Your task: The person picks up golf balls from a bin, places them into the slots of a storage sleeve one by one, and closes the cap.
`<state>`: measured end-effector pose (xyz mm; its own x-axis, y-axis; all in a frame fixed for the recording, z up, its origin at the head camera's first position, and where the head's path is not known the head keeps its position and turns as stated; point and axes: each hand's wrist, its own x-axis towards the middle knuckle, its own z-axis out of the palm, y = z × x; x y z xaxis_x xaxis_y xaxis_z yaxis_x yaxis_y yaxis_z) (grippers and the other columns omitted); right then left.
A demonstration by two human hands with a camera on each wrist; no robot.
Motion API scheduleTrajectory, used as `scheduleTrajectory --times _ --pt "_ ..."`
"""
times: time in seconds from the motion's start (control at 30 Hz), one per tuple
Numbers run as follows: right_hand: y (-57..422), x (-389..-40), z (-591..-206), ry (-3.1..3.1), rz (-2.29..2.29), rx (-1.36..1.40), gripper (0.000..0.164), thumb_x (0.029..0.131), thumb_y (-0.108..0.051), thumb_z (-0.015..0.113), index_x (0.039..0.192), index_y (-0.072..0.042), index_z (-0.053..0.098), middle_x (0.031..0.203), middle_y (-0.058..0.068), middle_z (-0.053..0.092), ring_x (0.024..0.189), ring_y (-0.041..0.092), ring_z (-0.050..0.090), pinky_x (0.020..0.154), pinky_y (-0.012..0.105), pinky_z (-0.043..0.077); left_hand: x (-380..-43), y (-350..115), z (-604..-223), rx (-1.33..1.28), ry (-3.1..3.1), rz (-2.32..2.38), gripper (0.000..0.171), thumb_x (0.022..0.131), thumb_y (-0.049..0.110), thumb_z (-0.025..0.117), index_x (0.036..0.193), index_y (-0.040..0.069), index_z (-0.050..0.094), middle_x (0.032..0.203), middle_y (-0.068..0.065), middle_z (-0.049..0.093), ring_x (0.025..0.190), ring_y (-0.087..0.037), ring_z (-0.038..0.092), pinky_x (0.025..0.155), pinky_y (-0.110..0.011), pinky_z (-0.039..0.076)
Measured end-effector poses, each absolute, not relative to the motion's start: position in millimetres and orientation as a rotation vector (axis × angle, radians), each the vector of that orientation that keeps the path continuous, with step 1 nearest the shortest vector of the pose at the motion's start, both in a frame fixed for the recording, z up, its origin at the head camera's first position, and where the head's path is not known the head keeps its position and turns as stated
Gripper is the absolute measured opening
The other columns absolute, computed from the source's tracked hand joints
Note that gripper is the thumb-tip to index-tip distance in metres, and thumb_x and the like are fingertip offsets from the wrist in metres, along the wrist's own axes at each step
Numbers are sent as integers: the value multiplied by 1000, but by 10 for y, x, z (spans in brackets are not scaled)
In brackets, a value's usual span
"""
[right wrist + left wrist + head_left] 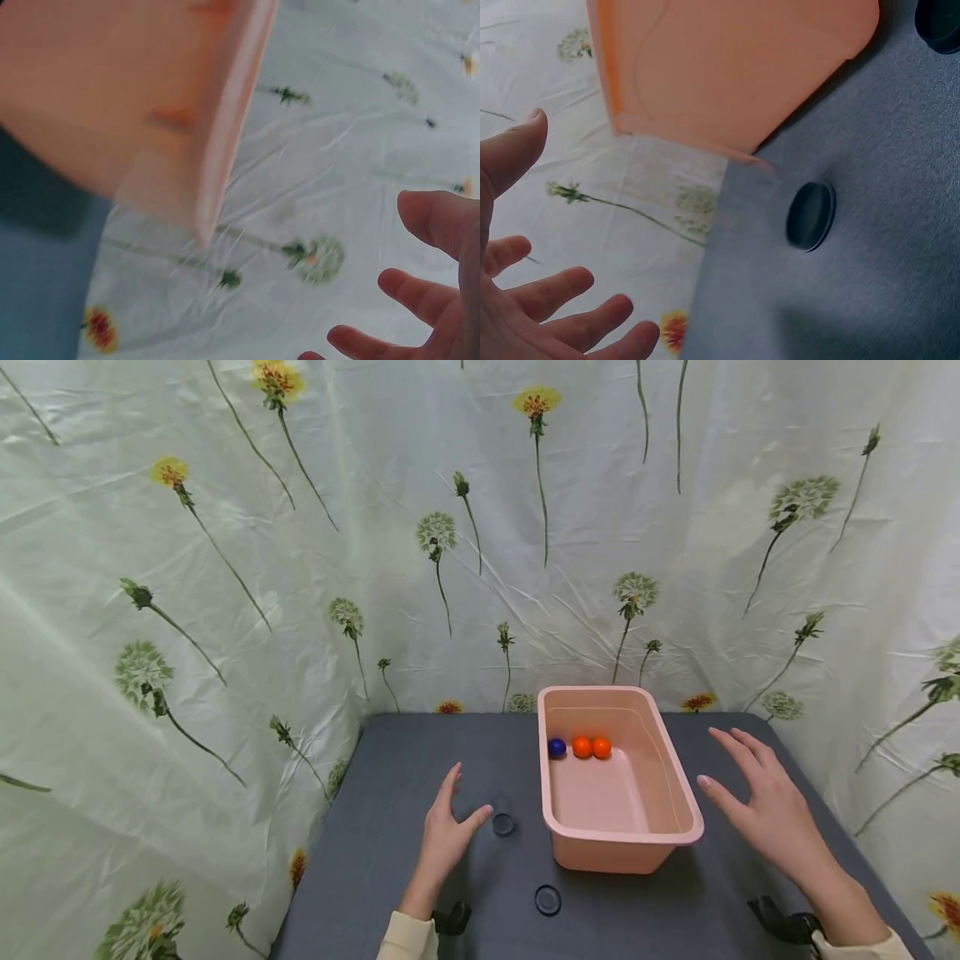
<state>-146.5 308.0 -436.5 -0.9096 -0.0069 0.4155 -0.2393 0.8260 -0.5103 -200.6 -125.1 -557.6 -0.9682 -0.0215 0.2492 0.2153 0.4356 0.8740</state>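
A pink plastic bin stands on the dark table, and its wall fills the top of the left wrist view. Inside lie a blue ball and two orange balls near its far left corner. My left hand hovers left of the bin with fingers spread, holding nothing. Close to its thumb is a small clear cylinder with a dark round end. A flat black round lid lies in front of the bin. Off the bin's right side, my right hand is raised, fingers apart and empty.
The grey table runs back to a pale curtain printed with dandelions, which also hangs along both sides. Dark straps circle both wrists below light sleeves.
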Motion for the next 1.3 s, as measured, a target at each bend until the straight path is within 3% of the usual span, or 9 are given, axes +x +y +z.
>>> scheduleTrajectory --times 0.27,0.47,0.73,0.87,1.0,1.17,1.23,1.3 --pt "2829 -1883 -4091 -2696 800 357 69 96 -41 69 154 -17 41 151 21 38 131 47 40 89 75 37 -2169 -1219 -5766 -217 -2386 -1825 77 84 33 84 151 32 44 150 -10 49 136 -35 46 104 -61 40" --pt "2653 -2295 -4100 -2813 898 439 67 98 -48 63 153 -14 43 148 21 42 128 44 46 93 69 42 -2240 -1248 -5932 -266 -2310 -1958 69 86 22 83 146 29 51 148 -12 51 135 -40 45 104 -64 37" --pt "2486 -2808 -4326 -2907 972 598 57 99 -32 66 146 -5 49 148 24 46 133 47 43 101 68 37 -2353 -1192 -6107 -286 -2290 -2034 66 86 10 81 145 25 53 146 -16 51 134 -42 45 105 -65 36" --pt "2434 -3031 -4472 -2926 1024 638 51 95 -19 68 139 3 55 140 27 52 125 51 49 97 67 42 -2365 -1158 -6121 -317 -2318 -2052 63 87 10 80 144 15 54 145 -17 52 135 -45 43 105 -66 34" --pt "2405 -3223 -4612 -2961 978 663 46 91 -12 68 133 7 59 128 30 61 116 50 56 92 60 48 -2308 -1117 -6030 -350 -2355 -2061 57 87 12 81 139 10 59 140 -18 57 130 -42 50 104 -65 37" --pt "2365 -3391 -4738 -3123 1009 557 50 92 -9 65 137 8 54 124 29 63 86 37 61 75 42 50 -2260 -1080 -5960 -381 -2362 -2072 51 86 11 81 134 12 63 130 -22 63 117 -40 59 100 -63 42" --pt "2346 -3444 -4783 -3190 1023 478 50 93 -9 65 139 7 53 127 28 61 84 32 60 76 40 52 -2272 -1074 -5982 -373 -2361 -2079 50 86 8 81 132 12 64 127 -22 64 114 -38 61 99 -63 42" --pt "2329 -3480 -4825 -3228 1006 424 51 93 -10 66 140 6 53 130 27 60 93 30 61 82 41 54 -2291 -1070 -6013 -361 -2362 -2079 49 85 5 80 131 11 64 126 -22 65 112 -33 63 98 -63 43"
